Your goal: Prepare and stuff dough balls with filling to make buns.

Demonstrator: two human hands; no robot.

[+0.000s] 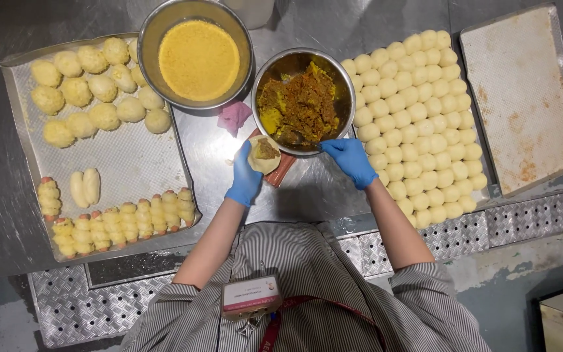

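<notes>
Now left hand [245, 183] cups filled dough disc [264, 154].

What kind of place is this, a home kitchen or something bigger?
Probably a commercial kitchen or bakery: a steel worktable, a tray packed with rows of dough balls, and gloved hands, the left hand cupping filled dough.

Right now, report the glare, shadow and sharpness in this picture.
Head view: overhead light glares softly off the steel table; the bowl of filling shadows its near wall; left hand and right hand look sharp; corners darken; nothing visibly blurred.
</notes>
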